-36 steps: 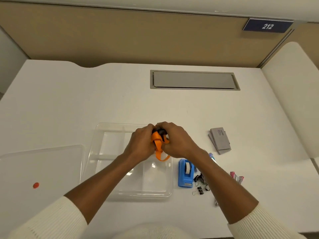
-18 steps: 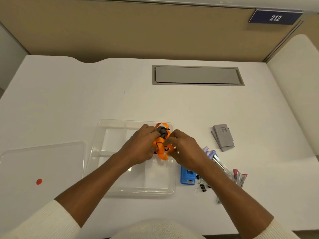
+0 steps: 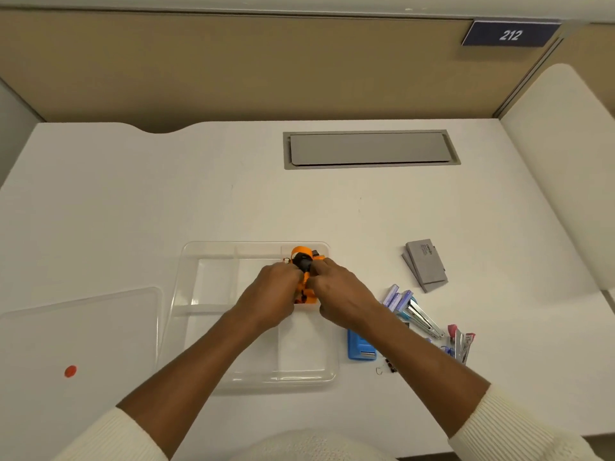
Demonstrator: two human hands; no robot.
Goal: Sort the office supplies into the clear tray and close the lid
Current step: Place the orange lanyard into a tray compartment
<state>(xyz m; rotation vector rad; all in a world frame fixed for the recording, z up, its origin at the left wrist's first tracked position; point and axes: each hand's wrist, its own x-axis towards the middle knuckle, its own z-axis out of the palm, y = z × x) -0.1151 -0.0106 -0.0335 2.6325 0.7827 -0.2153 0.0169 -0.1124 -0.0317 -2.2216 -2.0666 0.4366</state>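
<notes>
At the left edge of the white desk [image 3: 133, 201] lies the clear lid [image 3: 80, 344], flat, with a small orange dot [image 3: 70, 371] on its near part. Just right of it, not touching as far as can be seen, sits the clear tray [image 3: 199, 327], open and divided into compartments; those on its left side show nothing inside.

Over the tray's far right compartment both hands meet. The left hand [image 3: 271, 299] has its fingers curled onto the left side of an orange lanyard [image 3: 303, 257], and the right hand [image 3: 342, 299] pinches the same bundle from the right, fingers bent in close around it. The lanyard's loops and a black clip piece stick out beyond the knuckles, at or just above that far right compartment; whether it rests on the tray floor cannot be told.

Right of the tray, partly under the right forearm, is a blue tape dispenser [image 3: 361, 349], with small binder clips [image 3: 387, 366] near it. Farther right lie staple boxes [image 3: 397, 296], a metal stapler [image 3: 424, 322] and a few pink-topped items [image 3: 461, 344] too small to identify. Beyond these sit 2 gray card-like packs [image 3: 426, 266], stacked askew. At the far side, a gray cable hatch [image 3: 369, 149] is set into the desk, and a blue sign [image 3: 511, 34] on the partition reads 212.
</notes>
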